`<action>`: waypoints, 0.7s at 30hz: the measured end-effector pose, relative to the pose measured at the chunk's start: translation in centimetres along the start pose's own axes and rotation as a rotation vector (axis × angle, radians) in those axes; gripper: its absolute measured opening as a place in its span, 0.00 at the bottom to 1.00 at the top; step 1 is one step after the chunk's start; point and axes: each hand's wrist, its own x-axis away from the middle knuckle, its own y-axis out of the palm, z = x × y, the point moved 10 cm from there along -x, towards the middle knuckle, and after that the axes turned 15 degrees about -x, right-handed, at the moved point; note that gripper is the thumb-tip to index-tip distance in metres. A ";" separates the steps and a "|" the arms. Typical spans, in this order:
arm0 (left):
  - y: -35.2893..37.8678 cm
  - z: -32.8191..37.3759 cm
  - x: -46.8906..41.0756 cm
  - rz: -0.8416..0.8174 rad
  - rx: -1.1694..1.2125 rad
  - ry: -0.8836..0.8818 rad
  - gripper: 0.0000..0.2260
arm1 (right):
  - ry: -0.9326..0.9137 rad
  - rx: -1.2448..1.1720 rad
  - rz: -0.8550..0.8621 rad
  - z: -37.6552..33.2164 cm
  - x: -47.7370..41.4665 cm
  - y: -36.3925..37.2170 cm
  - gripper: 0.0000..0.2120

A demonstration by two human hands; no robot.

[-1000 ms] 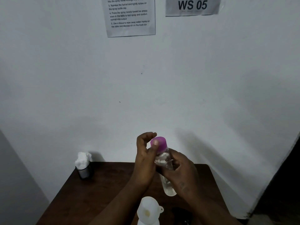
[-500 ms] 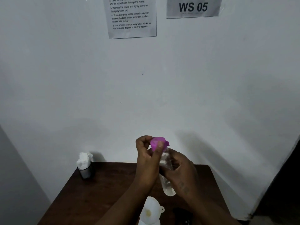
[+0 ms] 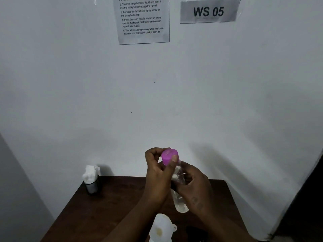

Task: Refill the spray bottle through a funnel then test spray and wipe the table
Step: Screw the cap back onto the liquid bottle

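Note:
A clear plastic bottle (image 3: 180, 201) with liquid is held tilted above the dark wooden table (image 3: 108, 206). My right hand (image 3: 194, 187) grips its body. My left hand (image 3: 157, 170) pinches the purple cap (image 3: 167, 157) on its top, thumb on the cap's side. A white funnel (image 3: 161, 227) stands at the bottom edge of the view, in the mouth of a white container that is mostly cut off.
A small dark cup stuffed with white tissue (image 3: 90, 179) stands at the table's back left corner. A dark object (image 3: 195, 233) lies right of the funnel. The white wall behind carries an instruction sheet (image 3: 144, 20) and a sign reading WS 05 (image 3: 208, 11).
My left fingers have shifted round the purple cap, turning it on the bottle. The bottle and my right hand stay in much the same place.

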 end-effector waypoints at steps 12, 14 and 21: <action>0.1 -0.2 -0.1 -0.027 0.014 0.020 0.21 | -0.026 -0.009 0.000 -0.3 0.1 0.0 0.30; 0.0 -0.3 -0.2 -0.004 -0.037 0.018 0.25 | -0.009 -0.013 -0.006 -0.1 0.1 0.1 0.29; 0.5 -0.8 -0.3 -0.099 0.080 -0.024 0.15 | -0.028 -0.021 -0.001 -0.2 0.1 0.2 0.25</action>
